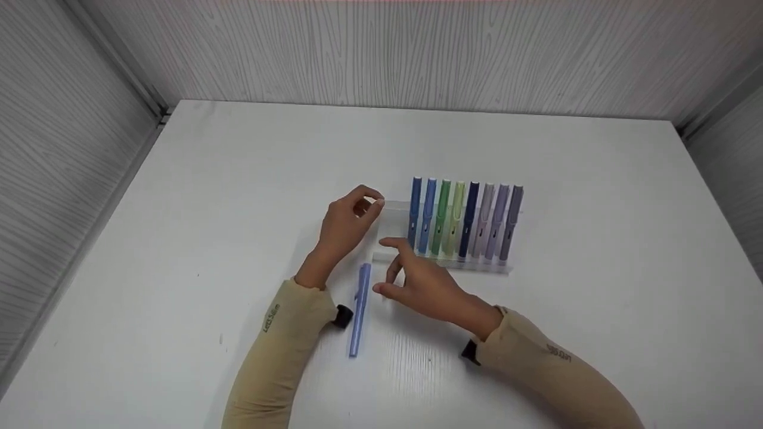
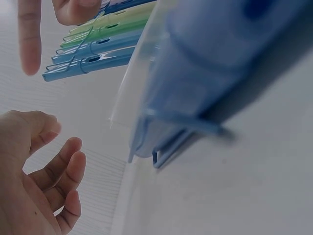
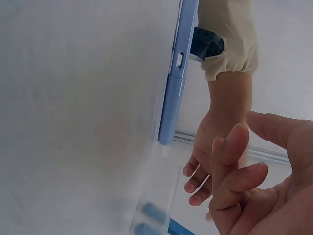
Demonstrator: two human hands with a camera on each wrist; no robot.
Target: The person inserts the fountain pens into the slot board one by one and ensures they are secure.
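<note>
A clear rack [image 1: 393, 223] holds several capped pens [image 1: 444, 220] side by side, running from blues and green through pale yellow and navy to purples. By the rack's upper left corner is my left hand [image 1: 347, 221], its fingers loosely bent and nothing visible in them. My right hand [image 1: 426, 286] hovers before the rack's lower left part, fingers spread and holding nothing. Between the forearms a periwinkle-blue capped pen [image 1: 359, 313] lies on the table. Its clip end points toward the rack; the same pen [image 2: 195, 73] looms large and blurred in the left wrist view.
The white table [image 1: 149, 238] carries the rack and the loose pen. Wood-grain panels [image 1: 357, 53] stand behind the table and at both sides. Black wrist devices [image 1: 343, 316] stick out from the beige sleeves [image 1: 280, 345], one close to the loose pen.
</note>
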